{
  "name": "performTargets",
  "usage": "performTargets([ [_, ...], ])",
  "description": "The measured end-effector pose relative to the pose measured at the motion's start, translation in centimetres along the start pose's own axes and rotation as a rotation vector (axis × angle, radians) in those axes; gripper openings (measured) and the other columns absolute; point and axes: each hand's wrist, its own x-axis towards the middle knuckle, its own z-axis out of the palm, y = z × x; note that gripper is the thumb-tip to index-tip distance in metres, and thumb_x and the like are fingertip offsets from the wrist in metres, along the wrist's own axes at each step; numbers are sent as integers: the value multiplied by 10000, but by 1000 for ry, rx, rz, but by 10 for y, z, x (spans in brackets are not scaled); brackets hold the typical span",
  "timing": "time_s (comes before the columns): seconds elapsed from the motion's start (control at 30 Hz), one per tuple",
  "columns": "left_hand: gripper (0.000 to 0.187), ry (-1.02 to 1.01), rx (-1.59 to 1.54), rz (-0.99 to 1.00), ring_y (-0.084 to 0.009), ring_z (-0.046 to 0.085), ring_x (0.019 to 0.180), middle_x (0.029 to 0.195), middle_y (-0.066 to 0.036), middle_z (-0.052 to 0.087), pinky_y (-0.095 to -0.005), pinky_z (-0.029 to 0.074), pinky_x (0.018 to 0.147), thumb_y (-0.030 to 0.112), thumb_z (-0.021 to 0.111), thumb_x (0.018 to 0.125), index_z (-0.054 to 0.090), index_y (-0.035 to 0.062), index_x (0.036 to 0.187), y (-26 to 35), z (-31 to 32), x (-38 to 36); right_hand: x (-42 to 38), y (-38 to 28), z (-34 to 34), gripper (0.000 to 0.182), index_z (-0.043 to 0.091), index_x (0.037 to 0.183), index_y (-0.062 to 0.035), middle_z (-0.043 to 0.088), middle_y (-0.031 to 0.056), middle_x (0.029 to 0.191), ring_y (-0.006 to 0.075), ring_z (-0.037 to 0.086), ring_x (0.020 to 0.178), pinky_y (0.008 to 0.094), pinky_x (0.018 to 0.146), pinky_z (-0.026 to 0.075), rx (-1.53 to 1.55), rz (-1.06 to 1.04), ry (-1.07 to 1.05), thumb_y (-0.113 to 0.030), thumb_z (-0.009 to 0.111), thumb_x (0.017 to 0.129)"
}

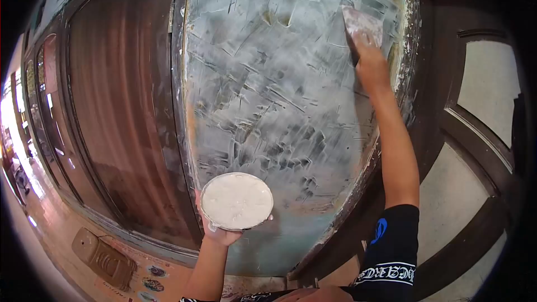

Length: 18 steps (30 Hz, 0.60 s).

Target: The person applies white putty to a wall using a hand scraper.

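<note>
Right hand (372, 70), at two o'clock in the head view, is closed round a wide scraper (364, 25), fingers over the lower part of its blade. The scraper lies just past the knuckles, near twelve o'clock from that hand, over a grey-white streaked panel (291, 78); how firmly its edge meets the surface I cannot tell. Left hand (222, 237), at seven o'clock, holds a round tub (241, 229) from below and along its left side; the tub sits at one o'clock from that hand and between seven and eight o'clock from the right one, well apart from the scraper. White paste (237, 198) fills it close to the rim. A black sleeve (394, 240) covers the right upper arm between four and five o'clock
</note>
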Motion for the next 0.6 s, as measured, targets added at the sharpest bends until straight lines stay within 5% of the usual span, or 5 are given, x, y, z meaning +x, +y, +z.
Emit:
performTargets([
  [0.27, 998, 3, 105, -6, -525, 406, 1336, 1546, -208, 343, -821, 330, 982, 854, 381, 824, 322, 150, 1529, 10, -5, -4, -112, -63, -61, 439, 605, 1262, 26, 622, 220, 1267, 406, 566, 1236, 444, 1064, 448, 129, -142, -38, 69, 585, 826],
  [0.37, 996, 53, 56, -17, -523, 401, 1341, 1549, -205, 341, -822, 319, 988, 853, 375, 828, 317, 152, 1533, 3, -12, -1, -94, -67, -89, 327, 576, 1236, 48, 658, 210, 1190, 323, 654, 1092, 374, 964, 493, 311, 230, 87, 29, 564, 910],
  [0.43, 996, 95, 46, -31, -523, 401, 1341, 1551, -204, 339, -823, 316, 988, 853, 371, 829, 316, 152, 1535, -3, -11, 0, -83, -62, -90, 258, 538, 1220, 34, 687, 149, 1035, 195, 659, 927, 320, 844, 506, 841, 657, 52, -9, 521, 967],
  [0.5, 976, 102, 58, -67, -436, 480, 1320, 1519, -161, 421, -637, 412, 1060, 847, 301, 863, 391, 110, 1497, -10, 3, -2, -84, -68, -93, 257, 499, 1234, 12, 642, 48, 875, 81, 569, 791, 269, 719, 480, 940, 734, -2, -20, 503, 979],
  [0.6, 995, 42, 62, -106, -445, 478, 1317, 1512, -185, 421, -636, 405, 1063, 855, 300, 857, 384, 101, 1499, -12, 3, -3, -96, -67, -84, 166, 617, 1100, 6, 567, -24, 787, 31, 455, 675, 202, 607, 375, 1136, 698, -300, -25, 513, 974],
])
